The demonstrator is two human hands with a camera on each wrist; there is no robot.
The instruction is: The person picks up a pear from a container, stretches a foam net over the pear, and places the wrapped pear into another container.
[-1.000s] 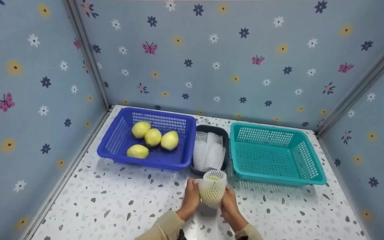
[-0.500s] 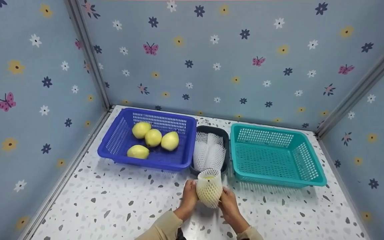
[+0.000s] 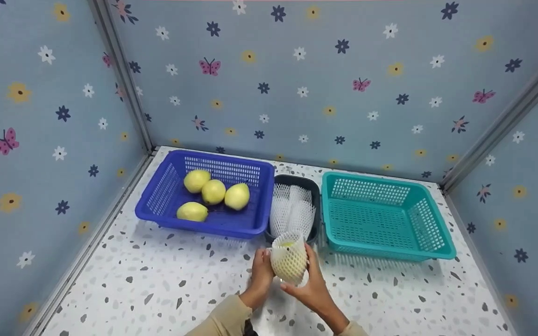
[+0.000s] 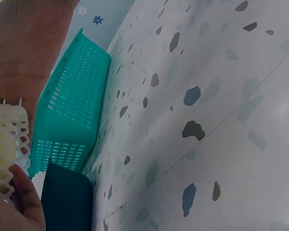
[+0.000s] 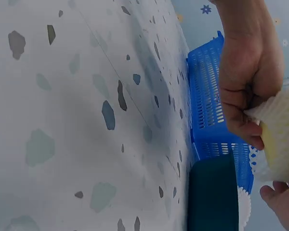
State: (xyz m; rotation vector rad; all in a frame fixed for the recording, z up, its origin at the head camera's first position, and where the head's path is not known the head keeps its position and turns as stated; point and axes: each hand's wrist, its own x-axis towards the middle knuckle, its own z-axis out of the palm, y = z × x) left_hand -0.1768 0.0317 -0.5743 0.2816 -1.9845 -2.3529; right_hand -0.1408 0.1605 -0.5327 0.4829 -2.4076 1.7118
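Observation:
Both hands hold a yellow fruit wrapped in a white foam net sleeve [image 3: 289, 259] just above the speckled table, in front of the dark tray. My left hand [image 3: 261, 270] grips its left side with curled fingers; my right hand [image 3: 310, 283] cups it from below and the right. The netted fruit [image 4: 5, 149] shows at the left edge of the left wrist view. In the right wrist view the netted fruit [image 5: 279, 139] is pinched by the left hand [image 5: 245, 77]. Several bare yellow fruits [image 3: 213, 192] lie in the blue basket [image 3: 203, 196].
A dark tray [image 3: 294, 210] of white foam net sleeves sits between the blue basket and a teal basket [image 3: 381, 217] with nothing showing in it. Flower-patterned walls close in the left, back and right. The speckled table [image 3: 157, 284] stretches toward me.
The netted fruit has risen slightly and shifted left. My right hand has slid from its side to under it, palm turned up. My left hand stays on the left side.

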